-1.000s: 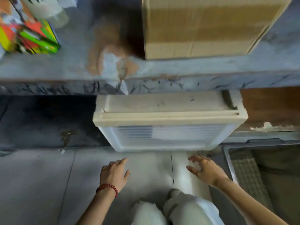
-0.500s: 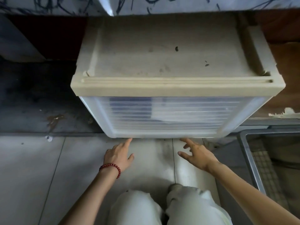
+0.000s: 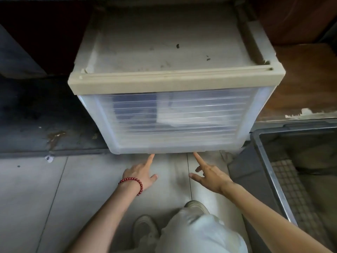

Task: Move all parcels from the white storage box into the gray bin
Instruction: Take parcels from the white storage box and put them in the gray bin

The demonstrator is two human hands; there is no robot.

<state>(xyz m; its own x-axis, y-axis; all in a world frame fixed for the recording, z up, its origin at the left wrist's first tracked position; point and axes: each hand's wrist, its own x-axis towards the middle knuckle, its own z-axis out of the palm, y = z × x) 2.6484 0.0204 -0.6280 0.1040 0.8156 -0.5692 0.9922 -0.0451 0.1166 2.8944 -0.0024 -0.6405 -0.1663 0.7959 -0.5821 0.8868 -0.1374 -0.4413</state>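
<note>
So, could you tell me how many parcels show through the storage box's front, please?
2: a dark blue parcel left of centre in the storage box, a white parcel beside it on the right. More may be hidden behind them.

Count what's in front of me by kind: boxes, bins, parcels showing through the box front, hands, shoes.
White storage box: 1
Gray bin: 1
Parcels seen through the front: 2 (dark blue parcel, white parcel); others may be hidden
Hands: 2 (left hand, right hand)
Shoes: 2
Total: 8
</note>
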